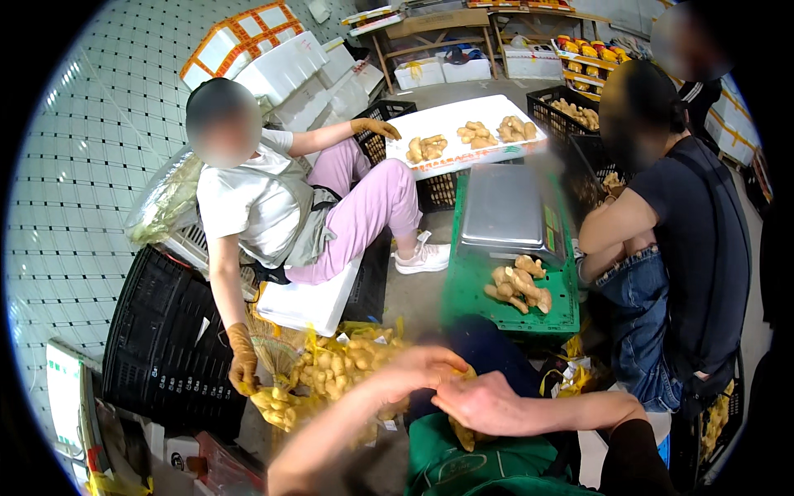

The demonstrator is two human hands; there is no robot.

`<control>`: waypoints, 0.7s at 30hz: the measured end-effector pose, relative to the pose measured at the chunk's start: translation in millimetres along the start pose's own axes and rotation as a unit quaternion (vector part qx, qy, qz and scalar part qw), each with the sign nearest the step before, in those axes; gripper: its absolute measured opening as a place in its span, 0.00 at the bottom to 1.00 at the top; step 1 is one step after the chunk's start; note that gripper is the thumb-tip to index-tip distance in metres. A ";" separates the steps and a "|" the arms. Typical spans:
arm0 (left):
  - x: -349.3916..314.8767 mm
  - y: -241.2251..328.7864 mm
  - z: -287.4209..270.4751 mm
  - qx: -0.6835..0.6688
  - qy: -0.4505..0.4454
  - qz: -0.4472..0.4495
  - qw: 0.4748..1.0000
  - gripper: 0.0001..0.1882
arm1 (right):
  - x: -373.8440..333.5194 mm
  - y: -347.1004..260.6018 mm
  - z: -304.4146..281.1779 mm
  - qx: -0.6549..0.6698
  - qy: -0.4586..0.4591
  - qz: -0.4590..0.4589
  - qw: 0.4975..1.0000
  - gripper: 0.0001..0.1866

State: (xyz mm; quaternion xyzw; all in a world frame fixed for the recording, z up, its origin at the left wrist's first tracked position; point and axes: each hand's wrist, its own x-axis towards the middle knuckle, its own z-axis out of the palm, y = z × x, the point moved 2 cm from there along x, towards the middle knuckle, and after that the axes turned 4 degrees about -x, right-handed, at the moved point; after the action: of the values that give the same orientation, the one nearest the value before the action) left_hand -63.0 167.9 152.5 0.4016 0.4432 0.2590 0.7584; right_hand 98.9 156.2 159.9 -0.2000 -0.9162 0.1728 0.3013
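My left hand (pixel 420 369) and my right hand (pixel 481 403) meet above my lap, fingers closed. From under my right hand hangs some ginger (pixel 463 436), mostly hidden; whether netting wraps it is hard to tell. Left fingertips pinch right beside the right hand, on something too small to name. To the left lies a pile of ginger in yellow net bags (pixel 343 369). Beyond my hands, loose ginger (pixel 521 286) rests on a green crate (pixel 470 312), in front of a scale with a metal plate (pixel 501 207).
A seated co-worker's gloved hand (pixel 243 360) touches a bagged ginger at the pile's left end. Another person (pixel 703 240) sits at right. Ahead, a white foam box lid (pixel 451 165) bears ginger. A black crate (pixel 169 339) stands left, and green fabric (pixel 471 475) covers my lap.
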 end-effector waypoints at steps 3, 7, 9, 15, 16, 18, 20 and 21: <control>2.5 -12.9 -5.7 0.098 -0.004 0.044 0.994 0.14 | -9.4 -2.5 17.1 -0.026 0.006 -0.062 0.998 0.08; -18.0 10.1 12.0 0.527 0.136 0.153 0.825 0.15 | -10.1 5.7 12.3 -0.016 0.023 -0.059 0.998 0.05; -22.9 10.6 21.3 0.674 0.216 0.261 0.657 0.15 | -11.0 15.3 14.2 -0.010 0.010 -0.055 0.998 0.04; -9.8 -19.3 1.5 0.627 0.334 0.210 0.672 0.07 | -12.2 15.8 23.3 -0.157 0.080 -0.184 0.967 0.10; -10.5 -15.4 -3.6 0.578 0.314 0.201 0.726 0.07 | -16.5 10.9 32.2 -0.164 0.074 -0.191 0.965 0.10; -11.8 -10.2 -14.0 0.530 0.266 0.193 0.782 0.08 | -17.5 1.7 44.8 -0.208 0.044 -0.208 0.955 0.11; -9.3 -7.1 -14.1 0.308 0.247 0.058 0.917 0.07 | -15.0 -2.6 50.0 -0.236 0.040 -0.205 0.949 0.12; -9.8 -6.4 -12.8 0.190 0.227 -0.015 0.955 0.07 | -13.6 -5.8 52.4 -0.247 0.041 -0.196 0.948 0.13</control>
State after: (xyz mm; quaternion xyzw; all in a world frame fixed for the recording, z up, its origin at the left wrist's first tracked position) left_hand -78.7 161.9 148.0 0.4620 0.6507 0.2429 0.5515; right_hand 74.9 134.5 116.1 -0.0920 -0.9379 -0.1302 0.3080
